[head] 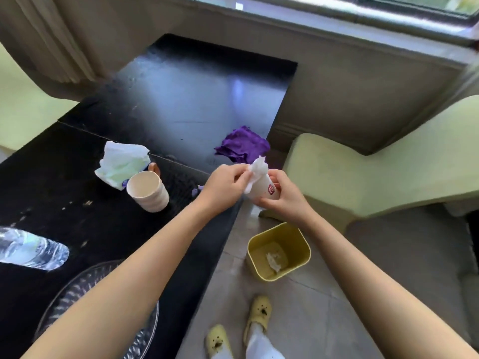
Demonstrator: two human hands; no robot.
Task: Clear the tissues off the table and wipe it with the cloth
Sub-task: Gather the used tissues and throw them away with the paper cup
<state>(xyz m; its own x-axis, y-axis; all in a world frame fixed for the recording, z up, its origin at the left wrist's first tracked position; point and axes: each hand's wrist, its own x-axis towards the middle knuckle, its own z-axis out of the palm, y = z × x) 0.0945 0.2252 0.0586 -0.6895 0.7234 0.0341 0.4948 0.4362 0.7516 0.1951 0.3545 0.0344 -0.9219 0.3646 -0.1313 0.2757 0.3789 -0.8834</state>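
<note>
While the right hand (282, 200) grips a cup (265, 187), the left hand (225, 187) pinches its soft, featherlight tissue (259, 165) by the loose top.

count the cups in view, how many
2: a beige cup standing on the black table beside the tissue pack, and a paper cup in the right hand, stuffed with tissue.

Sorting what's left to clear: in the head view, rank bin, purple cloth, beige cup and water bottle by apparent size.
1. Bottle, cut off and nearest, so unsure against the bin.
2. Bin.
3. Cloth.
4. Cup.
</note>
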